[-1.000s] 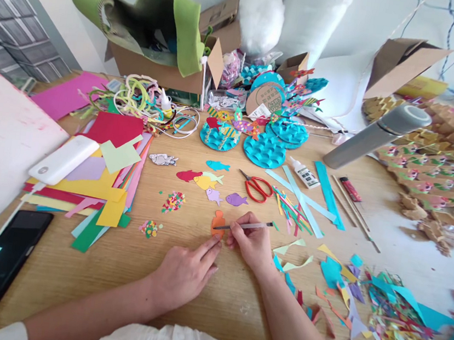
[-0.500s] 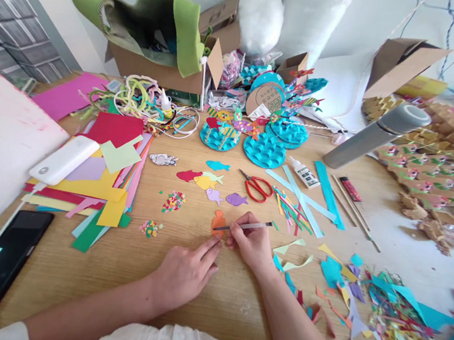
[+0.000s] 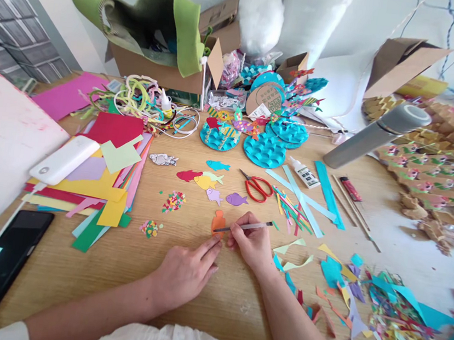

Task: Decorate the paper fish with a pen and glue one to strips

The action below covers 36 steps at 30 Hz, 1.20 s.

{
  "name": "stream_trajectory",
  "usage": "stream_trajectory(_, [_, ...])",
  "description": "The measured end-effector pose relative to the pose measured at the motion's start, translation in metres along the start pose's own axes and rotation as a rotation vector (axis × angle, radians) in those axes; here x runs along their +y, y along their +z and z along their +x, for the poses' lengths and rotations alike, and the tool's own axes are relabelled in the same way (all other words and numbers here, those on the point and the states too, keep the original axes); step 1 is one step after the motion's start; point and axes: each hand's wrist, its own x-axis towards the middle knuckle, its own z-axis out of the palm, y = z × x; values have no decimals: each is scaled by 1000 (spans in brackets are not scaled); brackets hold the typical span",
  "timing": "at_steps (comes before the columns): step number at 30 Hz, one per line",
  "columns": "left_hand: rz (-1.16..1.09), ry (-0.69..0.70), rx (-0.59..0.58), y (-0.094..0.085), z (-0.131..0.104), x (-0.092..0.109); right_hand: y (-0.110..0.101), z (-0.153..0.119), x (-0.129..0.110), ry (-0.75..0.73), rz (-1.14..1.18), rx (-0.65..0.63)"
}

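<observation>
My right hand (image 3: 250, 242) is closed round a slim grey pen (image 3: 255, 226), its dark tip touching an orange paper fish (image 3: 218, 221) that lies flat on the table. With fingers stretched out, my left hand (image 3: 190, 270) rests its fingertips on the fish's lower end and holds nothing in a grip. Just beyond are cut paper fish: a purple one (image 3: 236, 199), a lilac one (image 3: 214, 196), a yellow one (image 3: 205, 182), a red one (image 3: 189, 175) and a blue one (image 3: 217, 165). Red-handled scissors (image 3: 258, 189) lie to their right.
Small confetti piles (image 3: 174, 202) sit left of the fish. Coloured paper sheets (image 3: 116, 130), a power bank (image 3: 65, 158) and a phone (image 3: 0, 263) are farther left. On the right are a glue bottle (image 3: 305, 174), a grey flask (image 3: 374, 137) and paper scraps (image 3: 395, 317).
</observation>
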Motion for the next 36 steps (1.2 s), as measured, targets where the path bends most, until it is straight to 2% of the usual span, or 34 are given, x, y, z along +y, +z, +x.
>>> stream_trajectory(28, [-6, -4, -1, 2, 0, 0, -2, 0, -1, 12, 22, -8])
stream_trajectory(36, [-29, -9, 102, 3, -2, 1, -4, -3, -1, -71, 101, 84])
